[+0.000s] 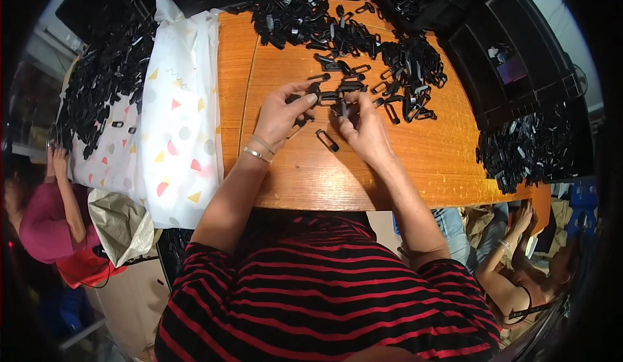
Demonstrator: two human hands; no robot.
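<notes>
My left hand [285, 112] is closed on several small black plastic pieces [313, 91], pinching with thumb and fingers over the wooden table. To its right, my right hand [368, 128] pinches a narrow dark plastic piece [344, 109]; the fingers hide part of it. Between and just beyond both hands lie more black pieces [354, 85], some shaped like long open loops. One loop-shaped black piece [328, 141] rests alone on the wood, nearer to me. Whether the pieces in my two hands touch cannot be made out.
A heap of black pieces [292, 21] spreads along the table's far side [272, 161]. Folded patterned white sheeting [178, 122] covers the left, beside another heap [107, 80]. Black crates [513, 57] stand at right. Co-workers' arms [68, 193] show at left and at right.
</notes>
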